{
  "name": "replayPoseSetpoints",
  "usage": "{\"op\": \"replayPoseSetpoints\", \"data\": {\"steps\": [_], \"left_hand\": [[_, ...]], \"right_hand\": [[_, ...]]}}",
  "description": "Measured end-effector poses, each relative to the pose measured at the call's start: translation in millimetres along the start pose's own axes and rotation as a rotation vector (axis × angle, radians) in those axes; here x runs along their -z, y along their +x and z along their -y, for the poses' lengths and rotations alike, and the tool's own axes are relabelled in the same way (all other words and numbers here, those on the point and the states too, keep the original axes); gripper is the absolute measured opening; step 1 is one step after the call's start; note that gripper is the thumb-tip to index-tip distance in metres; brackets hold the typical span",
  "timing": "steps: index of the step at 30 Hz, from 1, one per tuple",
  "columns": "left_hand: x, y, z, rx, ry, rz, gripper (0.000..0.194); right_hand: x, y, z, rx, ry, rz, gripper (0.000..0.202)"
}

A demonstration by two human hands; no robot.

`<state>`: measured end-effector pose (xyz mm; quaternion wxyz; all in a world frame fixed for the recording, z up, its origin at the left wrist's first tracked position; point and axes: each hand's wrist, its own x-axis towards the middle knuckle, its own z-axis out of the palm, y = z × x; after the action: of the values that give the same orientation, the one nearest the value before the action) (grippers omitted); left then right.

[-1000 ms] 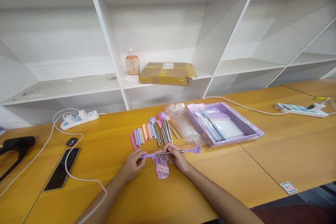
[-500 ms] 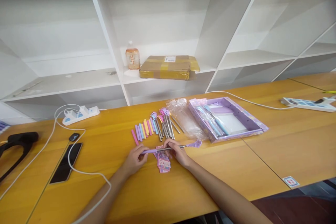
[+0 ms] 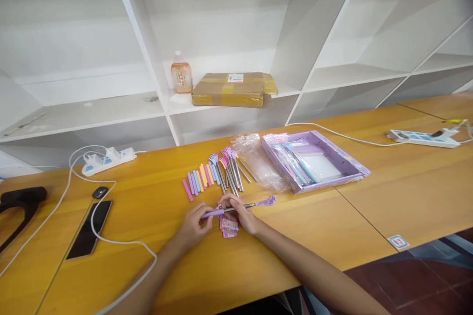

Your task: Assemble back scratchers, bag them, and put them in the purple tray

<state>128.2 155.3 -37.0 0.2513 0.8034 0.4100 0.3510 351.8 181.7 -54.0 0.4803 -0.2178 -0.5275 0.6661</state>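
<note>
My left hand is closed on the purple handle of a thin stick. My right hand pinches the metal rod, from which a purple hand-shaped head sticks out to the right. Small pink printed cards lie on the table just below my right hand. Behind my hands is a row of pink, purple, blue and yellow sleeves. Beside the row lie several metal rods with coloured hand-shaped heads.
Crumpled clear plastic and an open purple box holding wrapped sticks are at the back right. A phone, mouse, white cable and power strip lie left. A taped carton sits on the shelf.
The view has shifted slightly. My right hand has moved a little closer to my left along the stick, over the upper part of the cards.
</note>
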Motion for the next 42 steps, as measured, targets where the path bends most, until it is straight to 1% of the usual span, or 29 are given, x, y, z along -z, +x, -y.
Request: {"op": "replayPoseSetpoints", "data": {"steps": [4,7,9,11,13,16,17,19,22,24,27,31,34,38,42], "left_hand": [[-7.8,-2.3,-6.1,-0.015,-0.018,-0.017,0.017],[-13.4,-3.5,-11.4,-0.012,-0.04,-0.037,0.015],[-14.0,-3.4,-13.6,0.013,-0.064,-0.036,0.015],[-11.7,-3.1,-13.3,0.057,-0.091,-0.015,0.016],[-7.7,-2.8,-10.0,0.118,-0.12,0.004,0.016],[-2.0,-2.1,-1.6,0.218,-0.173,0.03,0.021],[-0.7,-1.6,1.3,0.245,-0.192,0.04,0.024],[0.8,-0.3,5.9,0.287,-0.23,0.078,0.029],[1.4,1.3,9.5,0.337,-0.285,0.133,0.033],[1.6,1.5,10.5,0.361,-0.303,0.148,0.032],[2.4,0.5,11.5,0.387,-0.304,0.149,0.028],[3.4,-0.6,12.6,0.42,-0.3,0.151,0.024],[2.8,-0.6,12.0,0.422,-0.285,0.144,0.021],[1.7,-0.1,9.4,0.408,-0.27,0.138,0.018],[2.5,0.5,6.1,0.403,-0.256,0.135,0.016]], "right_hand": [[-6.8,-5.3,-3.4,0.017,-0.072,0.065,0.052],[-11.3,-10.1,-0.9,0.02,-0.201,0.095,0.055],[-10.1,-11.3,4.4,0.002,-0.324,0.119,0.055],[-4.2,-10.1,10.3,0.004,-0.402,0.141,0.055],[5.5,-7.1,14.4,0.041,-0.368,0.108,0.061],[21.0,-2.6,17.0,0.118,-0.231,-0.008,0.074],[24.8,-1.7,17.3,0.137,-0.209,-0.029,0.076],[28.7,-1.4,17.7,0.167,-0.198,-0.027,0.08],[26.3,-3.2,17.0,0.204,-0.218,-0.033,0.077],[21.8,-4.9,15.5,0.198,-0.227,-0.051,0.073],[15.3,-6.9,11.9,0.139,-0.207,-0.061,0.071],[9.9,-8.9,6.0,0.065,-0.127,-0.04,0.069],[7.7,-10.9,0.6,0.037,-0.094,-0.032,0.07],[5.0,-14.5,-7.8,-0.021,-0.105,-0.035,0.07],[0.6,-16.5,-12.8,-0.045,-0.048,-0.016,0.07]]}}
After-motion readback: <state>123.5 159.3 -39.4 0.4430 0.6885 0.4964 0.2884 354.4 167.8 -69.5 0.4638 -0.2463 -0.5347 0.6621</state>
